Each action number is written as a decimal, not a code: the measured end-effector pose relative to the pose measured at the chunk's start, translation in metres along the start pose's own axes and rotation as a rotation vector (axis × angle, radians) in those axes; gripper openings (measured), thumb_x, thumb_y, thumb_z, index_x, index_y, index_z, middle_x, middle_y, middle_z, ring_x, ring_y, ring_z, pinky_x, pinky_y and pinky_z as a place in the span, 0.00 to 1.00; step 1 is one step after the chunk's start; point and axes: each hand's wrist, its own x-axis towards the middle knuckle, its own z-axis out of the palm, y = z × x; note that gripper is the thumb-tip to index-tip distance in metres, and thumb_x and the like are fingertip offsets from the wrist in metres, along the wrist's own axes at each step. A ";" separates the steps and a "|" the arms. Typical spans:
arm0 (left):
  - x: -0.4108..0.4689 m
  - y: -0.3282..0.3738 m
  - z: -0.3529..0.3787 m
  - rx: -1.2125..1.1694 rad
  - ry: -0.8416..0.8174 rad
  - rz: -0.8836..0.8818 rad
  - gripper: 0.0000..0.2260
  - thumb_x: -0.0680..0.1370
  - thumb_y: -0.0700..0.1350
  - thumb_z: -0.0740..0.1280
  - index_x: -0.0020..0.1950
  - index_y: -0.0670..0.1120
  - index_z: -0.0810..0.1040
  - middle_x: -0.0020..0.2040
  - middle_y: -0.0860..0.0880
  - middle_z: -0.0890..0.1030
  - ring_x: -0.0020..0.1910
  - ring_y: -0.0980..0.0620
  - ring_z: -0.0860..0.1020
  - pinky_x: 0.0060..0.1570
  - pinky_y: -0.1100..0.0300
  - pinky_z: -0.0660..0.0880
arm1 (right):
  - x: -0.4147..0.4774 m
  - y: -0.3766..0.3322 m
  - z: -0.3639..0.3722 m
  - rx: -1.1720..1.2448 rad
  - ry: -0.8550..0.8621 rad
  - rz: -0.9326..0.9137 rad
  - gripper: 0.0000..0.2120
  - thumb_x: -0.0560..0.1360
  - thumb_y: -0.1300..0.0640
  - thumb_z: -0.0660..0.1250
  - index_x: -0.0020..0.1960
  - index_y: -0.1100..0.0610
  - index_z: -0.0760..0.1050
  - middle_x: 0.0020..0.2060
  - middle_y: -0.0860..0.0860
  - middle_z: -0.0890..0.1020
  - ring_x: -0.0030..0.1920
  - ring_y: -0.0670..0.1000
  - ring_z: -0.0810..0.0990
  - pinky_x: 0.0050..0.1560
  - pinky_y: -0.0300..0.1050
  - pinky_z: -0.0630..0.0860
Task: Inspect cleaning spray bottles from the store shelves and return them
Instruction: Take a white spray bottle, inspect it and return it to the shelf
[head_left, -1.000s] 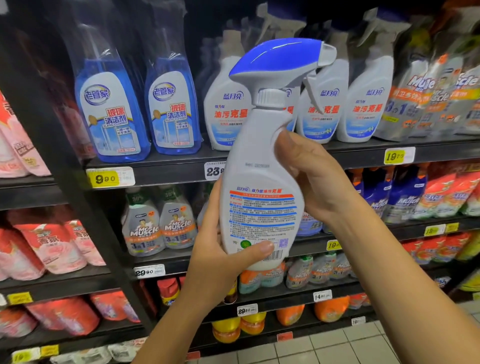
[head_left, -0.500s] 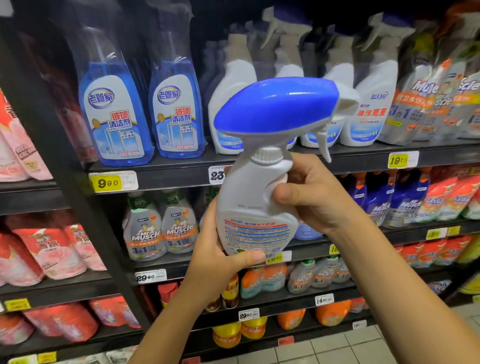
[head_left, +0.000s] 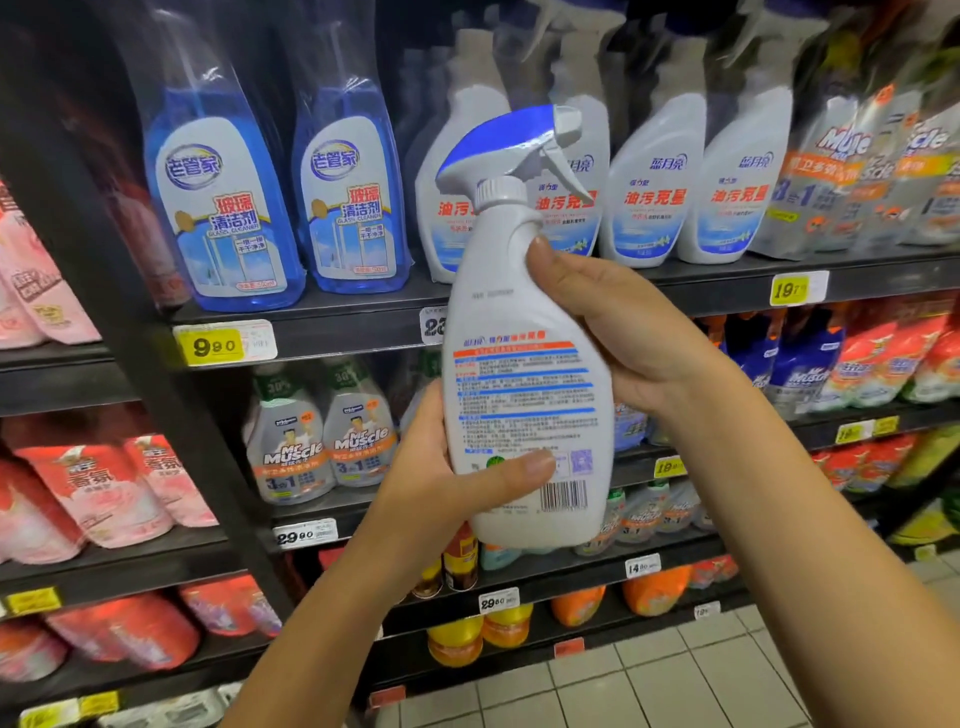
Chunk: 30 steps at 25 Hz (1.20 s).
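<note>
You are holding a white plastic spray bottle with a blue-and-white trigger head in both hands, out in front of the dark metal store shelves and clear of them. It is standing nearly upright, its nozzle pointing to your right. Its printed back label and barcode are facing you.

Your left hand is gripping the lower part of the bottle from the left, the thumb lying across the bottom of the label just above the barcode. Your right hand is wrapping round the shoulder and upper body from the right, its thumb pressing just below the neck. The other fingers of both hands are curling behind the bottle, out of sight.

Behind the bottle, on the upper shelf, matching white spray bottles are standing in a row. To their left, two blue glass-cleaner bottles in clear wrapping are standing above a yellow price tag marked 9.90. One shelf down, grey Mr Muscle spray bottles are sitting side by side, and pink and red refill pouches are filling the bay at far left. Pale floor tiles are showing at lower right.
</note>
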 end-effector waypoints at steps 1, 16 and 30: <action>-0.001 0.005 -0.001 -0.016 0.011 -0.012 0.30 0.62 0.42 0.77 0.62 0.50 0.71 0.51 0.54 0.85 0.48 0.56 0.83 0.40 0.68 0.78 | -0.001 0.000 0.000 0.045 0.000 0.024 0.13 0.79 0.52 0.61 0.48 0.60 0.79 0.38 0.55 0.86 0.38 0.51 0.85 0.37 0.43 0.81; -0.001 0.032 0.013 0.197 0.110 0.031 0.32 0.60 0.63 0.77 0.60 0.66 0.69 0.56 0.62 0.78 0.51 0.66 0.79 0.42 0.71 0.76 | -0.017 0.012 0.019 0.396 0.145 -0.319 0.20 0.68 0.63 0.63 0.61 0.59 0.69 0.41 0.57 0.77 0.38 0.54 0.77 0.42 0.48 0.75; 0.088 0.062 0.080 -0.321 0.087 0.334 0.22 0.73 0.47 0.66 0.67 0.48 0.70 0.58 0.47 0.83 0.56 0.49 0.82 0.47 0.60 0.79 | 0.001 -0.087 -0.065 -0.084 0.026 -0.512 0.27 0.74 0.63 0.66 0.72 0.59 0.65 0.50 0.51 0.82 0.51 0.48 0.82 0.50 0.40 0.77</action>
